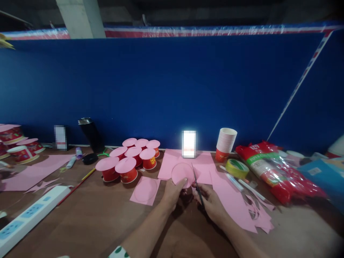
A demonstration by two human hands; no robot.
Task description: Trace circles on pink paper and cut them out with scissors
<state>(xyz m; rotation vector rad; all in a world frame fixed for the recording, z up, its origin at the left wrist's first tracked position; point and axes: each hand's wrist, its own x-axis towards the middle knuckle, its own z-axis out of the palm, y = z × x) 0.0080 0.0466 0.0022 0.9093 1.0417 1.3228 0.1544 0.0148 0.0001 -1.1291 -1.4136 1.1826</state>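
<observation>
Pinched in my left hand [174,193] is a round pink paper disc [182,172] with a drawn outline along its edge. My right hand [208,200] grips a pair of scissors [199,191], whose blades point up beside the disc's right edge. Behind the disc lie pink paper sheets [166,165]. Left of my left hand rests a pink paper square [145,190] with a circle drawn on it. Farther left, several red paper cups [128,175] stand upside down, each topped with a pink disc.
A stack of paper cups [226,143], yellow tape [237,168], markers [234,182], paper scraps [255,211] and a red plastic bag [279,168] are on the right. A black bottle [92,136], power strip [33,215] and more topped cups [30,145] are left. A blue panel [172,86] rises behind.
</observation>
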